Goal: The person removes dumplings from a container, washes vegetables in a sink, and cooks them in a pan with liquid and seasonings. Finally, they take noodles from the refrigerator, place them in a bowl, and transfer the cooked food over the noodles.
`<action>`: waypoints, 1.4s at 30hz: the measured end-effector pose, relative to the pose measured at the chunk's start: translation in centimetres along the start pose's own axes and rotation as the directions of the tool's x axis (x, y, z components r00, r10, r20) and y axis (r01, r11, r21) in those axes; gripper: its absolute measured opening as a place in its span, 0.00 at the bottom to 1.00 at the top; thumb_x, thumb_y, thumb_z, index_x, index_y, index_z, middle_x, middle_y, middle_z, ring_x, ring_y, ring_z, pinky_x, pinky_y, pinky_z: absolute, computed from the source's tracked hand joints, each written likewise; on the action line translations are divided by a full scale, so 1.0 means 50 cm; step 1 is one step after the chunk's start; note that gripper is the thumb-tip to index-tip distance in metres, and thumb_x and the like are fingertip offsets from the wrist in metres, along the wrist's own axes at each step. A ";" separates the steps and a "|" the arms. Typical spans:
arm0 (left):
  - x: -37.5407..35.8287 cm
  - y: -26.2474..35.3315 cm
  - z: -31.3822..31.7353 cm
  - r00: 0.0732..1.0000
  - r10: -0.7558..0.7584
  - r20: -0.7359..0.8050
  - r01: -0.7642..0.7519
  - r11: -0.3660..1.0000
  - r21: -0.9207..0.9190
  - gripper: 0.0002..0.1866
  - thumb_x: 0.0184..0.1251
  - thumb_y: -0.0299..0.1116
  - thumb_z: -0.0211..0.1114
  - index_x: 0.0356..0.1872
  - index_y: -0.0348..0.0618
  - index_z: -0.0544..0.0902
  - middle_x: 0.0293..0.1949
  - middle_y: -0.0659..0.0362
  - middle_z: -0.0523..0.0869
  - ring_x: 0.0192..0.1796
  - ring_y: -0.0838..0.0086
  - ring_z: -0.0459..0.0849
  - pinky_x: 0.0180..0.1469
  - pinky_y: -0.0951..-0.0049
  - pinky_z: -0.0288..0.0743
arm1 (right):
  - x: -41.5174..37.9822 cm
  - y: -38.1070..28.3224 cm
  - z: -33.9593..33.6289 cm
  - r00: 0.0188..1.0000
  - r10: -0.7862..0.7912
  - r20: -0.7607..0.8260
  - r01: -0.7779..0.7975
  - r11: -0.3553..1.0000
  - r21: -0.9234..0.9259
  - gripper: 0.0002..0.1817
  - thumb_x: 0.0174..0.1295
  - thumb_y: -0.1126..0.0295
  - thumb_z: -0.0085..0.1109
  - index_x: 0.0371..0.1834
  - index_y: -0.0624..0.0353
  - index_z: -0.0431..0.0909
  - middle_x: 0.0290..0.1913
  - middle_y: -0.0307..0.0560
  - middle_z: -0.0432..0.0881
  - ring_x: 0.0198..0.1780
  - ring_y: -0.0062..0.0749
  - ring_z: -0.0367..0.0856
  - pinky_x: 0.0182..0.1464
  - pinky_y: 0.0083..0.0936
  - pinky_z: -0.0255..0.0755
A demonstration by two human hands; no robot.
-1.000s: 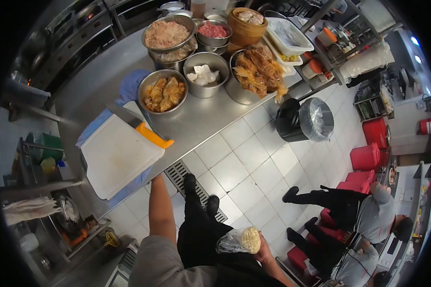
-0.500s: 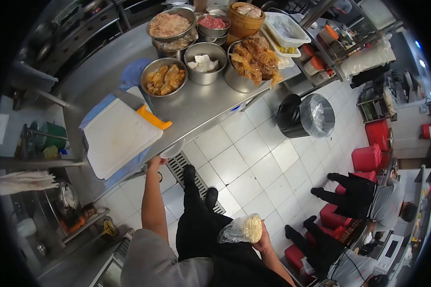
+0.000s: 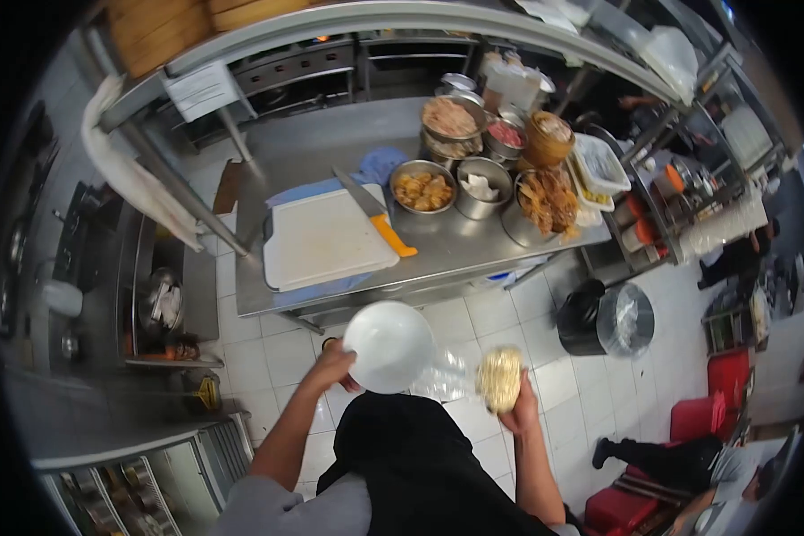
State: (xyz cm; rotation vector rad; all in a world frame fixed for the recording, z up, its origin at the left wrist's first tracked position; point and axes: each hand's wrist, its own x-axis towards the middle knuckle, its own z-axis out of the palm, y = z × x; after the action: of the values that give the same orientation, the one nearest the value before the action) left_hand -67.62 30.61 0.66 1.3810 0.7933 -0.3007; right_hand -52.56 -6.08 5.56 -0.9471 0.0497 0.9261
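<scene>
My left hand [image 3: 333,366] grips the rim of a round white bowl [image 3: 389,347], whose inside faces me in front of my dark apron. My right hand [image 3: 522,406] is closed around a pale yellow, stringy bundle [image 3: 500,377] that looks like noodles. From it a clear plastic bag [image 3: 445,375] trails left towards the bowl. Ahead on the steel table, a white cutting board [image 3: 326,241] lies over blue cloth. A knife with an orange handle [image 3: 391,236] rests across its right edge.
Several metal bowls of food stand on the steel table [image 3: 330,143], among them browned pieces [image 3: 423,191] and a white item [image 3: 480,187]. A black bin [image 3: 582,317] with a clear liner stands on the tiles. At lower right, a person [image 3: 732,464] is near red containers.
My left hand has come away from under the table edge and brought the white bowl in front of me. My right hand has moved forward with the yellow bundle. My view has shifted left.
</scene>
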 end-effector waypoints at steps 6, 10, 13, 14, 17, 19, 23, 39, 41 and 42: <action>0.019 0.157 -0.171 0.928 0.231 -0.291 -0.251 0.968 -0.031 0.22 0.64 0.27 0.50 0.59 0.30 0.69 0.27 0.45 0.84 0.16 0.65 0.82 0.13 0.68 0.78 | 0.276 -0.153 0.230 0.914 -0.365 0.178 0.405 0.799 -0.444 0.21 0.78 0.61 0.45 0.67 0.62 0.69 0.57 0.42 0.80 0.56 0.26 0.79 0.59 0.24 0.71; 0.071 0.220 -0.216 0.876 0.183 -0.447 -0.283 0.945 -0.167 0.22 0.65 0.28 0.49 0.60 0.34 0.67 0.23 0.48 0.82 0.16 0.65 0.82 0.15 0.67 0.79 | 0.426 -0.147 0.435 0.737 -0.538 0.410 0.650 0.400 -0.646 0.19 0.72 0.66 0.56 0.61 0.65 0.76 0.36 0.43 0.85 0.37 0.16 0.74 0.41 0.22 0.73; 0.145 0.224 -0.257 0.879 0.163 -0.449 -0.275 0.941 -0.197 0.19 0.65 0.28 0.50 0.56 0.33 0.66 0.23 0.45 0.82 0.17 0.62 0.83 0.15 0.65 0.79 | 0.516 -0.114 0.521 0.575 -0.522 0.630 0.715 -0.054 -0.697 0.14 0.69 0.66 0.58 0.51 0.64 0.81 0.38 0.64 0.83 0.38 0.54 0.85 0.40 0.38 0.77; 0.161 0.221 -0.268 0.884 0.153 -0.441 -0.274 0.935 -0.225 0.18 0.65 0.29 0.50 0.54 0.34 0.65 0.23 0.44 0.82 0.17 0.61 0.84 0.15 0.64 0.79 | 0.549 -0.097 0.534 0.616 -0.456 0.642 0.695 -0.068 -0.716 0.12 0.67 0.67 0.58 0.47 0.64 0.81 0.38 0.64 0.83 0.40 0.61 0.83 0.40 0.42 0.77; 0.190 0.236 -0.286 0.896 0.111 -0.430 -0.231 0.944 -0.237 0.17 0.65 0.29 0.50 0.51 0.31 0.64 0.23 0.42 0.82 0.18 0.59 0.85 0.16 0.63 0.80 | 0.642 -0.051 0.552 0.625 -0.336 0.705 0.660 -0.255 -0.707 0.07 0.64 0.70 0.58 0.38 0.62 0.79 0.35 0.62 0.83 0.37 0.59 0.83 0.39 0.46 0.76; 0.199 0.236 -0.287 0.900 0.093 -0.427 -0.212 0.947 -0.242 0.16 0.65 0.30 0.50 0.49 0.29 0.65 0.24 0.41 0.83 0.20 0.57 0.86 0.16 0.62 0.81 | 0.680 -0.027 0.556 0.606 -0.314 0.731 0.683 -0.266 -0.681 0.05 0.63 0.71 0.57 0.36 0.61 0.78 0.34 0.61 0.83 0.37 0.59 0.83 0.38 0.47 0.76; 0.209 0.222 -0.282 0.891 0.068 -0.450 -0.205 0.942 -0.264 0.17 0.68 0.34 0.54 0.49 0.31 0.65 0.25 0.40 0.83 0.20 0.56 0.86 0.17 0.62 0.82 | 0.668 -0.064 0.624 0.615 -0.269 0.741 0.691 -0.269 -0.671 0.05 0.64 0.70 0.57 0.33 0.60 0.76 0.32 0.59 0.83 0.35 0.57 0.83 0.37 0.46 0.76; 0.081 0.269 -0.199 0.334 0.757 -0.561 -0.430 0.652 0.624 0.20 0.59 0.25 0.67 0.54 0.38 0.80 0.44 0.53 0.85 0.43 0.63 0.82 0.43 0.65 0.77 | 0.403 -0.446 0.428 0.732 -0.520 0.439 0.611 0.218 -0.761 0.08 0.72 0.66 0.55 0.42 0.58 0.80 0.29 0.28 0.74 0.29 0.11 0.65 0.30 0.13 0.60; 0.122 0.320 -0.193 0.325 0.926 -0.190 -0.332 0.300 0.894 0.25 0.51 0.25 0.69 0.55 0.44 0.81 0.50 0.54 0.82 0.54 0.58 0.77 0.55 0.59 0.72 | 0.360 -0.414 0.270 0.862 -0.471 0.188 0.400 0.404 -0.822 0.10 0.72 0.63 0.57 0.41 0.57 0.81 0.30 0.27 0.74 0.30 0.09 0.65 0.31 0.13 0.60; 0.145 0.335 -0.193 0.338 0.927 -0.160 -0.345 0.280 0.896 0.25 0.51 0.25 0.69 0.55 0.44 0.81 0.50 0.54 0.82 0.54 0.58 0.77 0.55 0.59 0.72 | 0.328 -0.389 0.193 0.922 -0.387 0.026 0.247 0.535 -0.808 0.10 0.71 0.61 0.58 0.41 0.57 0.81 0.30 0.27 0.75 0.31 0.09 0.65 0.32 0.13 0.60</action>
State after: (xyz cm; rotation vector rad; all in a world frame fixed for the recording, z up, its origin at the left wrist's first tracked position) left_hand -55.13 44.97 8.72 2.6164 0.4923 0.8323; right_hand -31.95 6.84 17.76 -1.8175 -0.4471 0.4881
